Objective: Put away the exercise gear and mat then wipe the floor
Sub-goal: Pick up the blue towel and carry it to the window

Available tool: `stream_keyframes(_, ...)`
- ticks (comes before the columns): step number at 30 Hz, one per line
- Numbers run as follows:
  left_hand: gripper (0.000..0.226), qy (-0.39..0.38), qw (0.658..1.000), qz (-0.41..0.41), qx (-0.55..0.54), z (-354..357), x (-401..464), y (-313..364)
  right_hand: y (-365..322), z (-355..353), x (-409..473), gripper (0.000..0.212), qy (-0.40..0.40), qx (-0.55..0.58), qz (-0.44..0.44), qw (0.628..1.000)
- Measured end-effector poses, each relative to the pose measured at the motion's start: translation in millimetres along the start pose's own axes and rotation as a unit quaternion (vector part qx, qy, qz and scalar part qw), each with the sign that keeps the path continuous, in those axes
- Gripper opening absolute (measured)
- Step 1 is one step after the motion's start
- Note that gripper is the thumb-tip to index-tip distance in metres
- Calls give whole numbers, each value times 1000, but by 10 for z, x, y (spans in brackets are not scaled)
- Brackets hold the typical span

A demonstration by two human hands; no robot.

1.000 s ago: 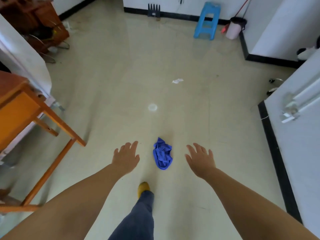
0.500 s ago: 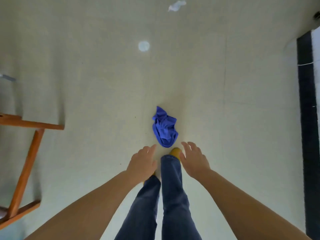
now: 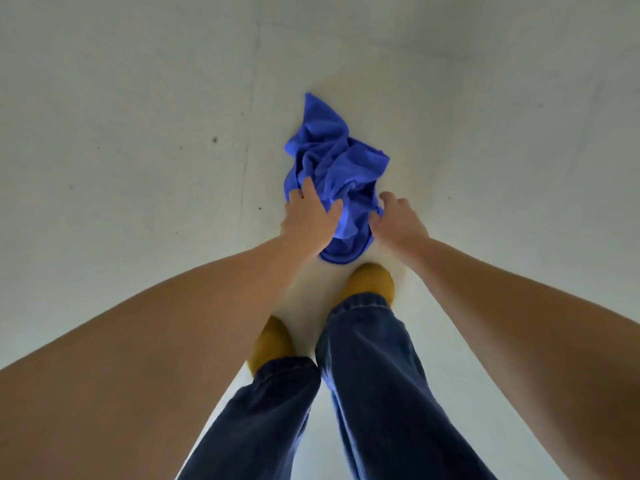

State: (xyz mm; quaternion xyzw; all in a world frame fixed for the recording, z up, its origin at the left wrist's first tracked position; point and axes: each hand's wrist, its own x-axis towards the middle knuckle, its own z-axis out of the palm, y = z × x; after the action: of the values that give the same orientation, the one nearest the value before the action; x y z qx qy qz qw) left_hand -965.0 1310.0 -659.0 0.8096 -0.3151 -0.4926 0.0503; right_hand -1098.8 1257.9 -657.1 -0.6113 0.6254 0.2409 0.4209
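Observation:
A crumpled blue cloth (image 3: 341, 168) lies on the pale tiled floor (image 3: 138, 133), just in front of my feet in yellow socks (image 3: 372, 282). My left hand (image 3: 308, 220) lies on the cloth's near left side, with fingers and thumb spread around a fold of it. At the cloth's near right edge, my right hand (image 3: 398, 220) has its fingertips curled on the fabric. Both arms reach straight down. No mat or exercise gear is in view.
My legs in dark blue jeans (image 3: 363, 375) fill the lower middle of the view. Small dark specks (image 3: 214, 139) and a tile joint (image 3: 249, 116) mark the floor to the left of the cloth.
I have bent down over the cloth, so the room and the wooden table have left the view. Both hands have moved forward from above my feet onto the cloth.

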Motion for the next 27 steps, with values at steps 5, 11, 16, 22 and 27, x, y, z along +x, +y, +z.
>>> stream_keyframes(5, 59, 44, 992, -64, -104, 393, 166, -64, 76, 463, 301, 41, 51, 70, 56, 995)
stream_keyframes(11, 28, 53, 978, -88, -179, -130, -170, -97, -98, 233, -164, 21, 21, 124, 27, 992)
stream_keyframes(16, 18, 57, 980, -65, -179, -937, -783, 380, -427, -597, -971, 9, 17, 246, 6, 969)
stream_keyframes(22, 23, 73, 979, 0, -189, -2061, -1710, 1271, -1017, -1989, -2068, 26, 42, 307, -60, 949)
stream_keyframes(27, 13, 35, 984, 43, -167, -3035, -2728, 1938, -1366, -3205, -3233, 39, 53, 335, -112, 934)
